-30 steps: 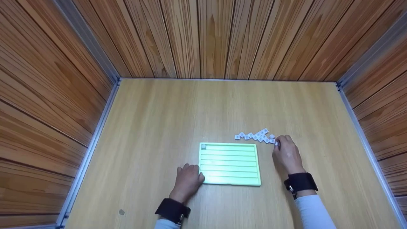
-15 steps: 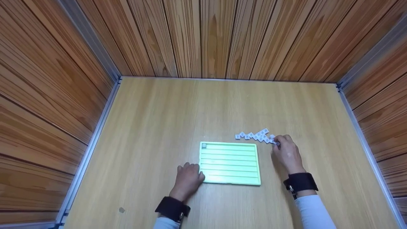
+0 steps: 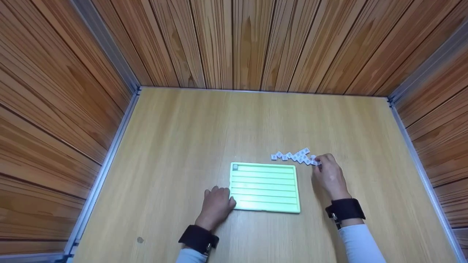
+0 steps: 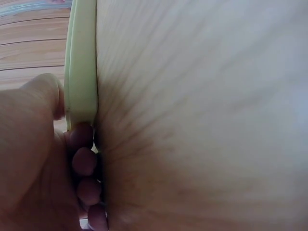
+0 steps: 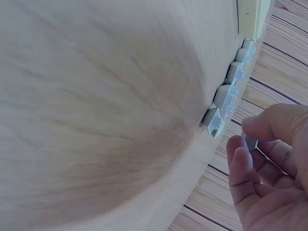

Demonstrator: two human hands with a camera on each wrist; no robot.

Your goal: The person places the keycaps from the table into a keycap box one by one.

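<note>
A light green ridged tray [image 3: 264,187] lies on the table, with one small tile [image 3: 235,167] in its top left corner. My left hand [image 3: 216,204] grips the tray's lower left corner; in the left wrist view the thumb is on one face and curled fingers [image 4: 84,161] are at the edge. Beyond the tray's upper right side, several small white letter-like tiles [image 3: 300,157] lie in a jagged line. At that line's right end is my right hand [image 3: 332,177]. In the right wrist view its thumb and fingers pinch a small tile [image 5: 251,141], apart from the nearest tile [image 5: 214,122].
The wooden table [image 3: 175,146] is bounded by grey metal edging [image 3: 106,166] and plank-patterned walls [image 3: 246,44]. A dark round spot [image 3: 140,240] marks the table at the lower left. Each wrist wears a black band [image 3: 345,208].
My right hand has shifted slightly left and up at the end of the tile line. The left hand stays at the tray's corner; the whole view has drifted a little.
</note>
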